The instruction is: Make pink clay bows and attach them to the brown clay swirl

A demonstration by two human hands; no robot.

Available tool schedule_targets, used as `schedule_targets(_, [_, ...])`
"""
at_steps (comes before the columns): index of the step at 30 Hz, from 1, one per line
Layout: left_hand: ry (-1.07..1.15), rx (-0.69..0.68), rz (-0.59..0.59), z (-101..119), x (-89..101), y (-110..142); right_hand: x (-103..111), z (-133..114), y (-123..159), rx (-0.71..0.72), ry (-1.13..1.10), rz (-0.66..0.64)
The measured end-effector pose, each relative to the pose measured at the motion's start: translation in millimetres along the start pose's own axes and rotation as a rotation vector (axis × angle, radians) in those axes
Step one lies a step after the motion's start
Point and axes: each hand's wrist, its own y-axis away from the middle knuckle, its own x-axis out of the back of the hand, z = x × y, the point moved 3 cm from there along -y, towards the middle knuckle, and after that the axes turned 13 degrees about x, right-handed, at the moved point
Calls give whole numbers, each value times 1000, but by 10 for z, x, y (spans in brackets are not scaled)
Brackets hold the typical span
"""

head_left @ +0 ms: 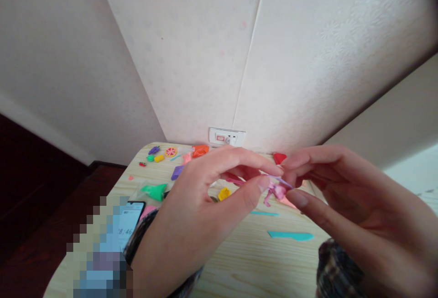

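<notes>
My left hand (208,193) pinches the near edge of a small pink and purple soft piece (276,191) between thumb and fingertips. On its other side, the thumb and fingers of my right hand (356,206) are closed on the same piece. It is held above the table; whether it is clay or a thin wrapper I cannot tell. Below it on the table lie a teal plastic knife (290,235) and a thin teal stick (265,213). Partly behind my left thumb is a yellow lump (224,193).
Small models, including purple grapes (153,150) and a round fruit slice (171,152), lie at the table's far left. Orange (200,151), green (155,191) and red (279,157) packets lie around. A phone (137,211) rests at the left edge. A socket (227,137) is on the wall.
</notes>
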Motion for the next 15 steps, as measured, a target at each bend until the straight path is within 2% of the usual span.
schedule_targets(6, [17, 18, -6, -16, 3, -11, 17, 13, 44, -1, 63, 36])
schedule_targets(15, [81, 15, 13, -12, -2, -3, 1, -83, -8, 152, 139, 18])
